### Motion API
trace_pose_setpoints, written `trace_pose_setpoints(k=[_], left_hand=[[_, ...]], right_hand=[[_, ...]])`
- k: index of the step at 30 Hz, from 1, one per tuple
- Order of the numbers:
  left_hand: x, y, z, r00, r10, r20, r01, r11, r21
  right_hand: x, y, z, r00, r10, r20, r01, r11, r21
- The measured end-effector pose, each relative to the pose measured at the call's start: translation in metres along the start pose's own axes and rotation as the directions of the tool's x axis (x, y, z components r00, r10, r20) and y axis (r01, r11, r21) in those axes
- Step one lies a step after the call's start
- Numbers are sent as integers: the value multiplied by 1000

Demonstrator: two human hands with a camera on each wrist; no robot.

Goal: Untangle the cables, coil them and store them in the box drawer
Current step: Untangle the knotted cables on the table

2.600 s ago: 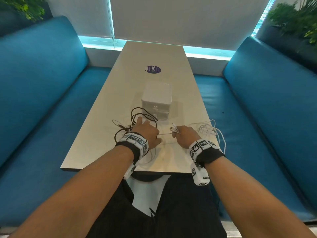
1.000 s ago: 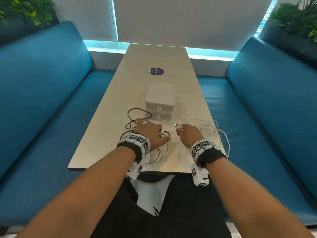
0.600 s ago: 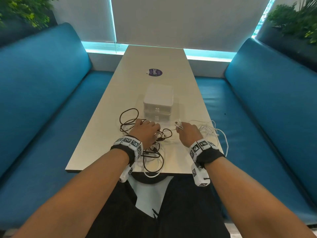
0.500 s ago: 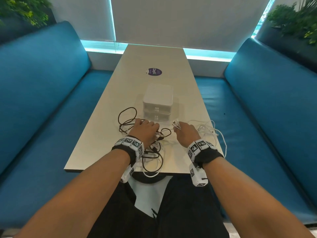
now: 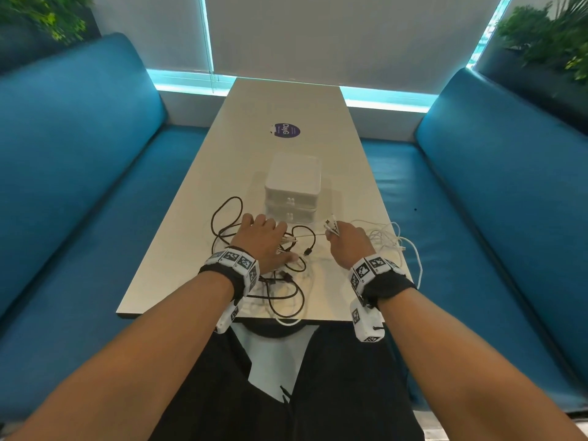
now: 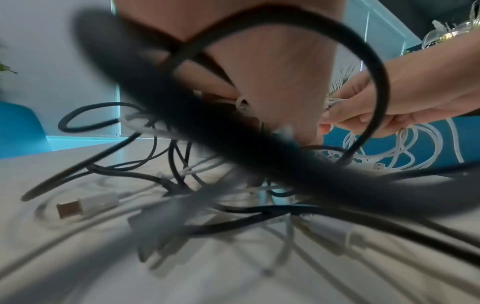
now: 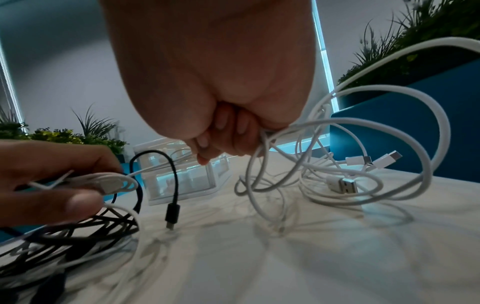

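Observation:
A tangle of black cables (image 5: 281, 276) lies on the table in front of the white two-drawer box (image 5: 294, 176), and both drawers look closed. My left hand (image 5: 264, 240) rests over this tangle. In the right wrist view its thumb and fingers (image 7: 64, 185) pinch a white cable (image 7: 109, 183) that runs across to my right hand (image 5: 346, 240). The right hand is a fist gripping a bundle of white cable ends (image 5: 331, 226). From it, loose white cables (image 7: 337, 185) spread to the right. A black plug (image 7: 172, 214) dangles between the hands.
The white pile (image 5: 386, 241) reaches the table's right edge, and one loop hangs over it. A white loop hangs off the near edge (image 5: 286, 323). A purple sticker (image 5: 286, 131) sits beyond the box. Blue benches (image 5: 79, 186) flank the table.
Over the last second black loops have spread toward the near edge below my left wrist. Both hands stay nearly in place, still joined by the white cable.

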State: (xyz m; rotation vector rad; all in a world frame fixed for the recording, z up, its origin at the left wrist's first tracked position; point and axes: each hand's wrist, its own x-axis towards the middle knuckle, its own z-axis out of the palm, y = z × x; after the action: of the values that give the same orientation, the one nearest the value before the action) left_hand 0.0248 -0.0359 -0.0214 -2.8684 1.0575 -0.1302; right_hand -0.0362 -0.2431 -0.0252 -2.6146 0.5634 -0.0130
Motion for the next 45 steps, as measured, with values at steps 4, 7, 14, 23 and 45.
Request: trace_pose_setpoints(k=[4, 7, 14, 23, 45], left_hand=[[0, 4, -3, 999, 16, -47, -21, 993, -119], [3, 14, -9, 997, 70, -40, -78, 964, -255], [10, 22, -9, 996, 87, 27, -81, 980, -180], [0, -13, -1, 991, -14, 132, 21, 999, -49], [23, 47, -16, 997, 44, 59, -27, 965, -260]], right_hand=[[-4, -4, 3, 997, -81, -9, 82, 995, 51], [-9, -9, 2, 989, -146, -23, 147, 986, 78], [-5, 0, -9, 996, -81, -47, 84, 995, 54], [3, 27, -38, 989, 111, -100, -112, 994, -5], [-10, 20, -16, 992, -107, -64, 110, 992, 61]])
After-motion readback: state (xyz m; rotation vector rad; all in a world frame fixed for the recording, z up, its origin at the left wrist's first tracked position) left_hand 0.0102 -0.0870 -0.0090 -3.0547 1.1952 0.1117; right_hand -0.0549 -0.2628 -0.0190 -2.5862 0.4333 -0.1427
